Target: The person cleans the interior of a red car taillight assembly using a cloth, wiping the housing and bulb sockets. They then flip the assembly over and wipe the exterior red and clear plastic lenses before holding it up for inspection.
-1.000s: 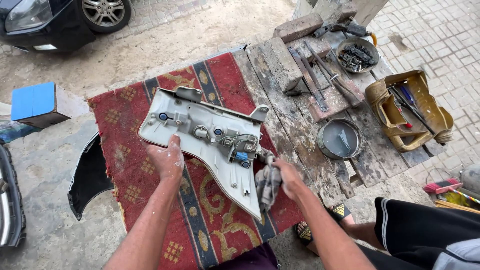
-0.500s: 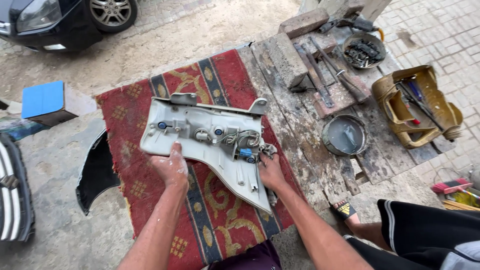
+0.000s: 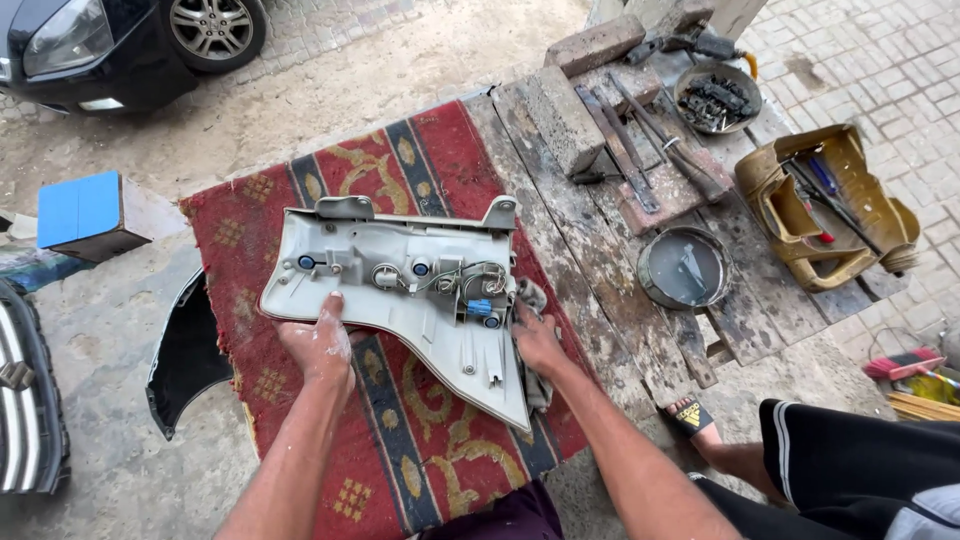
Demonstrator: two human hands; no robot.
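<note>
Head view: my left hand (image 3: 322, 345) grips the lower-left edge of the grey tail-light housing (image 3: 400, 290) — fingers closed on its rim. My right hand (image 3: 537, 338) is at the housing's right edge, closed around a grey rag (image 3: 530, 300) pressed against it. Housing lies back-side up on the red patterned rug (image 3: 420, 170), bulb sockets and wiring facing me. Rug sits on a worn wooden workbench (image 3: 590, 250). On the bench — a round tin (image 3: 684, 268) near the housing, a yellow tool tray (image 3: 825, 205) further right. Black bumper piece (image 3: 185, 355) beside the rug's left edge.
</note>
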